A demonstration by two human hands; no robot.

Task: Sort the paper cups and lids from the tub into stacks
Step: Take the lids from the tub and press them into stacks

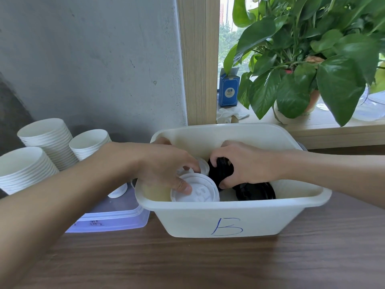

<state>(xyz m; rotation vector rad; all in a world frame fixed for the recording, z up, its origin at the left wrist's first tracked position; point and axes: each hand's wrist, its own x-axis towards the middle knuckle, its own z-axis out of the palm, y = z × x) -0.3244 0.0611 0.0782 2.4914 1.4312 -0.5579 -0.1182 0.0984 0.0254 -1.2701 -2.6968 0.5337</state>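
Note:
A white tub (229,217) marked with a blue "B" stands on the wooden table. Inside it lie white lids (200,190) on the left and black lids (254,190) on the right. My left hand (164,165) reaches into the tub and grips white lids, thumb pressed on the front one. My right hand (248,163) is in the tub too, fingers curled round a bunch of black lids (220,170). Three stacks of white paper cups (48,140) stand at the left by the wall.
A clear lidded plastic box (116,215) lies left of the tub, with a small white item (118,191) on it. Behind, a window sill holds a leafy potted plant (302,65), a blue carton (228,90) and a crumpled tissue. A grey wall rises at the left.

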